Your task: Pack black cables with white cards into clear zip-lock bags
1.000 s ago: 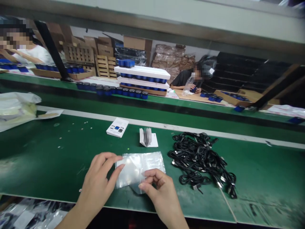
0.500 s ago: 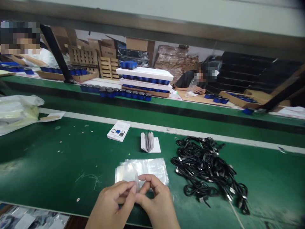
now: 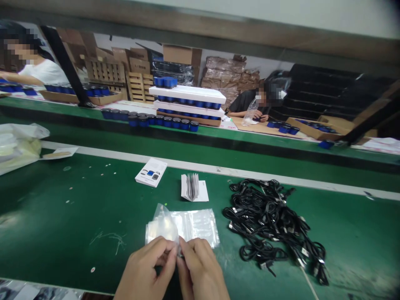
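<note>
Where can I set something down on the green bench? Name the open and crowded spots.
Open: between the white plastic bag and the clear bags, save for specks and marks; also right of the black cables. Crowded: among those cables, and around the clear bags, left hand and right hand.

Left hand (image 3: 146, 268) bare, right hand (image 3: 202, 266) bare.

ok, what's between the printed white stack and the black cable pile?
In the head view, fanned white sheets and the flat white piece beside them.
</note>
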The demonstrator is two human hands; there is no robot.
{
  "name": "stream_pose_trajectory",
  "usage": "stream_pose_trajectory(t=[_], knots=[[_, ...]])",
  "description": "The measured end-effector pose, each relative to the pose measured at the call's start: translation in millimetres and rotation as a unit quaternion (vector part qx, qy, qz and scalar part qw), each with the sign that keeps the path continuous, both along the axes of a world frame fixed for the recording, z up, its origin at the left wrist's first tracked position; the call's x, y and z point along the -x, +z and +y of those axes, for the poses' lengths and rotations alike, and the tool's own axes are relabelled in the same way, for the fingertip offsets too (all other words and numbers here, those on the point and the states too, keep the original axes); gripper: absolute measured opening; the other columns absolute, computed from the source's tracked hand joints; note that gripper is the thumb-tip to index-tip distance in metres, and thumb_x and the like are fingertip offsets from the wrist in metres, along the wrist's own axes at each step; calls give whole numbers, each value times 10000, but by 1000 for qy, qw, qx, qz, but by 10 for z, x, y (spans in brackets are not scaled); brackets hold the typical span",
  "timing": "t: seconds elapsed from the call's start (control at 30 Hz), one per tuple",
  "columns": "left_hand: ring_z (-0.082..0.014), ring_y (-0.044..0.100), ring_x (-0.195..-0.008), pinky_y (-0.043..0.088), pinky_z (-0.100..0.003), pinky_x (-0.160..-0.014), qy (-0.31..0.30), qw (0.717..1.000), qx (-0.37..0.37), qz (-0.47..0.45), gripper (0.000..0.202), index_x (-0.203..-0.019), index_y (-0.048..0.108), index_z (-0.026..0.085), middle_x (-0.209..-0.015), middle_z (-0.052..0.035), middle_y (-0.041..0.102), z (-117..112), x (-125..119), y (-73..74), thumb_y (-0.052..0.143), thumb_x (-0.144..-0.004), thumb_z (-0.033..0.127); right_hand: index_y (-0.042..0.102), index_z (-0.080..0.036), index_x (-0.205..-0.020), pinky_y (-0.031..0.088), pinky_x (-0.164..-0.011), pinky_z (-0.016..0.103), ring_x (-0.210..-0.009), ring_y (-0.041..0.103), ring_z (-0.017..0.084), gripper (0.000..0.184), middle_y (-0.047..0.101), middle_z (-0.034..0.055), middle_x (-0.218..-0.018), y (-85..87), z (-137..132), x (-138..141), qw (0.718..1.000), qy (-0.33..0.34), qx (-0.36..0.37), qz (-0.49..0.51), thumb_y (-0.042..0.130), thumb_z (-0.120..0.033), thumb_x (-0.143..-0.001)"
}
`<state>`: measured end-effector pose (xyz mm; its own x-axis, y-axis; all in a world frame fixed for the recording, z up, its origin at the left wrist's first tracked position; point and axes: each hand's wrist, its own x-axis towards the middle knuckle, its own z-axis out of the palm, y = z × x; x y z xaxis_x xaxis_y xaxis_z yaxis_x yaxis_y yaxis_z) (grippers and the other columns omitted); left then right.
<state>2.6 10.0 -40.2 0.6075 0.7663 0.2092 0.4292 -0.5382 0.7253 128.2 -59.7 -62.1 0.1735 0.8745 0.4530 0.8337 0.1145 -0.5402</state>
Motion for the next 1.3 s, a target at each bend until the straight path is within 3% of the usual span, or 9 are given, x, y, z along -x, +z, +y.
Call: stream_pose_trajectory(t=[0.27, 0.47, 0.77, 0.87, 1.0, 1.07, 1.13, 1.3], knots=[[-87, 550, -428, 413, -174, -434, -5, 992, -123, 19, 258, -654, 427, 225, -531, 61, 543, 6, -67, -133, 388, -908, 207, 622, -153, -999, 410, -571, 300, -638, 530, 202, 247, 586, 51, -721, 3, 50, 25, 998, -10, -15, -61, 435, -81, -855], [-69, 504, -419, 361, -155, -420, -13, 987, -161, 2, 315, -582, 334, 217, -491, 66, 491, 43, -40, -172, 399, -887, 177, 524, -208, -635, 285, -551, 306, -555, 475, 190, 244, 531, 16, -597, 117, 112, 8, 988, -42, -17, -150, 415, -99, -825], [-74, 457, -396, 346, -170, -421, 42, 982, -185, -4, 311, -559, 381, 212, -476, 66, 465, 79, -30, -127, 392, -863, 143, 502, -202, -566, 228, -571, 309, -507, 443, 177, 268, 519, 10, -534, 203, 275, 107, 983, -92, -44, -149, 405, -77, -782], [-75, 447, -402, 342, -177, -431, 44, 985, -170, -4, 322, -560, 359, 213, -477, 69, 438, 101, -3, -59, 395, -874, 155, 521, -196, -609, 253, -576, 300, -537, 473, 176, 235, 544, 12, -572, 331, 278, 64, 991, -63, 0, -120, 420, -88, -792], [-74, 497, -465, 381, -166, -482, -22, 996, -82, -15, 307, -616, 383, 212, -540, 58, 493, 109, 95, 46, 349, -920, 199, 563, -190, -800, 338, -624, 256, -673, 551, 163, 166, 607, 18, -740, 529, 214, -29, 993, 81, 79, -39, 430, -106, -854], [-72, 488, -463, 376, -162, -475, -47, 997, -64, -1, 319, -608, 359, 213, -535, 60, 484, 102, 149, 78, 348, -926, 217, 559, -194, -823, 344, -614, 238, -668, 563, 146, 156, 615, 7, -746, 551, 174, -29, 988, 117, 104, -18, 432, -115, -867], [-69, 468, -441, 355, -163, -452, -49, 995, -92, 6, 329, -589, 327, 213, -511, 65, 463, 89, 182, 83, 363, -915, 212, 534, -196, -724, 314, -573, 245, -574, 536, 131, 180, 587, -12, -641, 494, 151, 18, 992, 93, 77, -23, 426, -124, -848], [-59, 456, -419, 333, -159, -440, -5, 986, -167, 1, 308, -578, 309, 210, -491, 70, 442, 56, 153, 47, 381, -870, 142, 448, -203, -583, 235, -558, 291, -472, 444, 135, 232, 512, -11, -512, 257, 197, 138, 993, -38, -50, -100, 381, -119, -790]])
